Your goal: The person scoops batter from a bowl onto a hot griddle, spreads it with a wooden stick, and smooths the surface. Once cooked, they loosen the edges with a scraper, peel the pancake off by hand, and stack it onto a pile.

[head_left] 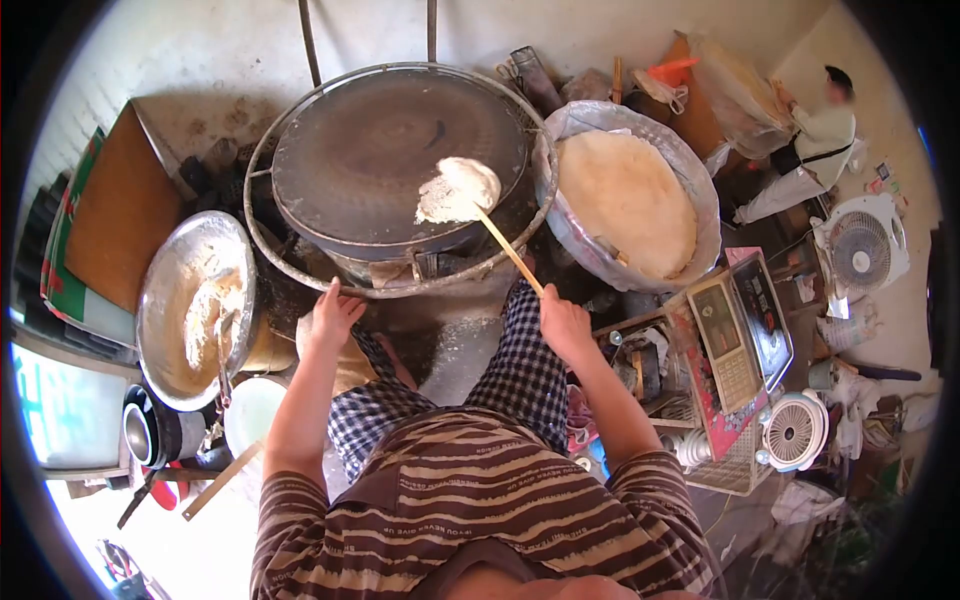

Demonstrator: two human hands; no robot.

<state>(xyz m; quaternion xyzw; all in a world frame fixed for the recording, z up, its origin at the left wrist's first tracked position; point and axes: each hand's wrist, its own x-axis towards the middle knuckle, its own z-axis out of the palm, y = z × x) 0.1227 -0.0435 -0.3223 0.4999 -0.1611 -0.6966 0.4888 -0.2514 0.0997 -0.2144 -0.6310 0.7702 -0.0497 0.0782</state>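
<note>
My right hand [566, 323] is closed around the pale wooden handle of a batter spreader [513, 252]. The spreader's far end is hidden in a lump of whitish batter [462, 188], which lies on the right front part of a large, dark round griddle [390, 150]. Around the griddle runs a metal ring [440, 291]. At its front left my left hand [328, 318] has its fingers loosely apart, the tips at or touching the ring; nothing shows in its grasp. Left of the griddle, a metal basin [150, 290] contains batter and a ladle [223, 365].
Right of the griddle, a plastic-lined basin [708, 215] holds a stack of large round flatbreads [628, 200]. A kitchen scale [727, 345] and small fan [795, 430] stand at right. Another person [815, 135] is at the far right. A pan [150, 425] sits at left.
</note>
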